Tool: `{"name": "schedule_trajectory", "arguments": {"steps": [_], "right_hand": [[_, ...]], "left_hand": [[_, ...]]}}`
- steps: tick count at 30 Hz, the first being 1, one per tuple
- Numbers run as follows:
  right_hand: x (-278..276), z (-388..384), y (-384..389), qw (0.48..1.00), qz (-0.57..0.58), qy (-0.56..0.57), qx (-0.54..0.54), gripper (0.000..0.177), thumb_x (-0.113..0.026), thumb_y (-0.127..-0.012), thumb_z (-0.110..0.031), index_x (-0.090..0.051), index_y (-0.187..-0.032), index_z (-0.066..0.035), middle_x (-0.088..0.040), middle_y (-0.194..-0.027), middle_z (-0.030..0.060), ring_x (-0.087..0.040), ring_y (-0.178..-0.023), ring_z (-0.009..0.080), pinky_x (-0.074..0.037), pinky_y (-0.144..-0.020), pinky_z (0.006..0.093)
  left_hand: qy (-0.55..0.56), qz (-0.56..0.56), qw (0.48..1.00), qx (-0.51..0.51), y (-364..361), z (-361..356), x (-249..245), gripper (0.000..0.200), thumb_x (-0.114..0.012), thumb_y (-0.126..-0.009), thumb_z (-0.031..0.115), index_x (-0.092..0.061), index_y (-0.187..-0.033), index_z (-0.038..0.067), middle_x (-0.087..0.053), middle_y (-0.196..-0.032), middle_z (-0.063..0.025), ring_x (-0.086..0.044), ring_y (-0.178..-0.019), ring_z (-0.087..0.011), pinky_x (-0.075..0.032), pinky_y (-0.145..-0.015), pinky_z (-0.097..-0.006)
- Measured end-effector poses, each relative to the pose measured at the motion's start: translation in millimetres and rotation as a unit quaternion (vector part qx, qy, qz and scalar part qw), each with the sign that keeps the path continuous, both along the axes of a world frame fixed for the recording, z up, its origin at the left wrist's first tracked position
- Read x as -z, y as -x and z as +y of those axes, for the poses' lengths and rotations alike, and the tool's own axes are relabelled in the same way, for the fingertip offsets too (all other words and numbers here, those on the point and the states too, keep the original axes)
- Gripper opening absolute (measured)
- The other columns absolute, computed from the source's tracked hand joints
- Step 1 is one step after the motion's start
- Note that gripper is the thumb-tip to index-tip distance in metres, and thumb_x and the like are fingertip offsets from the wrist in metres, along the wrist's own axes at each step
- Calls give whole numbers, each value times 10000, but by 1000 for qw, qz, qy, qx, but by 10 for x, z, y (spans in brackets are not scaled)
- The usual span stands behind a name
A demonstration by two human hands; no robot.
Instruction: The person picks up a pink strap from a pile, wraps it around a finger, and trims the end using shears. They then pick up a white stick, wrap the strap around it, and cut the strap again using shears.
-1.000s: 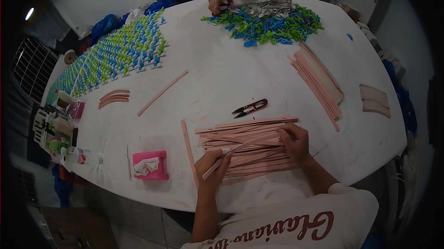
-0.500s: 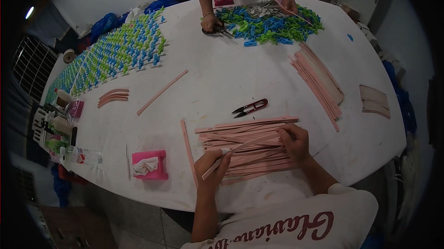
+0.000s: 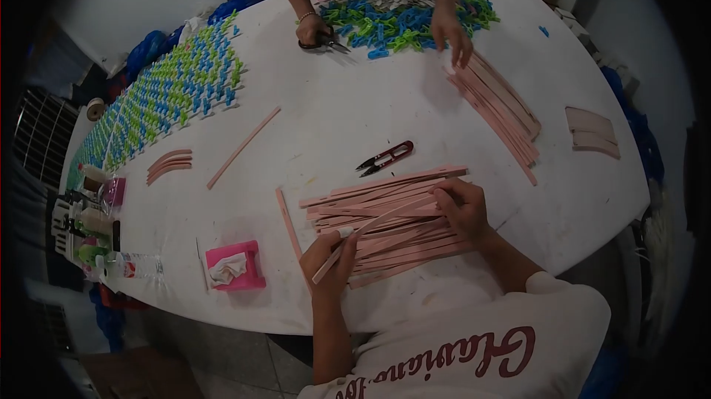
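Note:
A long, narrow pink strip point(image 3: 384, 217) runs between my two hands, slightly bowed. My left hand point(image 3: 329, 257) is closed around its lower end, with a white wrap on one finger and the tip of the strip poking out below. At the other end, my right hand point(image 3: 462, 208) pinches it between thumb and fingers. Beneath both hands lies a loose stack of similar pink strips point(image 3: 385, 185). Just beyond the stack rest thread snips point(image 3: 386, 158) with a dark red handle. A single strip point(image 3: 291, 228) lies left of the stack.
A pink tissue box point(image 3: 254, 266) stands to the left. Across the table, a co-worker's hand holds black scissors point(image 3: 324, 41); the other touches a second strip pile point(image 3: 500, 114). Blue and green clips point(image 3: 406, 22) are heaped there, with rows of clips point(image 3: 174, 80) at far left.
The co-worker's hand moved from the clip heap down to the far strip pile. My hands keep the same strip, nearly unmoved; the whole view has shifted slightly.

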State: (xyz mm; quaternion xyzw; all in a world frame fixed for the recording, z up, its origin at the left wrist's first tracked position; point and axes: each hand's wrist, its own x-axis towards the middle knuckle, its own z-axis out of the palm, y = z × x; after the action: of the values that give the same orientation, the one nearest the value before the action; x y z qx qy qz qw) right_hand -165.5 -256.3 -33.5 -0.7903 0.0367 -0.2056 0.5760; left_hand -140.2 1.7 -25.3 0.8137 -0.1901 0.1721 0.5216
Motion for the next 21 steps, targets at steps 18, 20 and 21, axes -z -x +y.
{"name": "schedule_trajectory", "arguments": {"steps": [18, 20, 21], "right_hand": [[-221, -261, 58, 996, -39, -82, -11, 136, -564, -851, -51, -625, -957, 9, -603, -742, 7, -548, -667, 47, -449, -613, 185], [-243, -261, 70, 996, -41, -85, -8, 140, -559, -853, -51, -621, -964, 11, -598, -742, 7, -548, -667, 47, -444, -612, 181], [-248, -256, 71, 995, -48, -87, -4, 145, -555, -856, -51, -616, -971, 13, -594, -742, 8, -547, -666, 48, -439, -612, 178]], "left_hand": [[317, 152, 935, -35, -7, -24, -57, 99, -573, -896, 88, -554, -877, -7, -583, -636, -68, -554, -524, -135, -483, -487, -261], [313, 148, 938, -30, -4, -21, -49, 94, -561, -902, 83, -555, -880, -8, -591, -647, -71, -559, -532, -138, -486, -497, -262], [322, 144, 936, -16, -8, -12, -47, 80, -581, -890, 69, -556, -882, -7, -609, -678, -82, -575, -546, -137, -487, -499, -251]]}}
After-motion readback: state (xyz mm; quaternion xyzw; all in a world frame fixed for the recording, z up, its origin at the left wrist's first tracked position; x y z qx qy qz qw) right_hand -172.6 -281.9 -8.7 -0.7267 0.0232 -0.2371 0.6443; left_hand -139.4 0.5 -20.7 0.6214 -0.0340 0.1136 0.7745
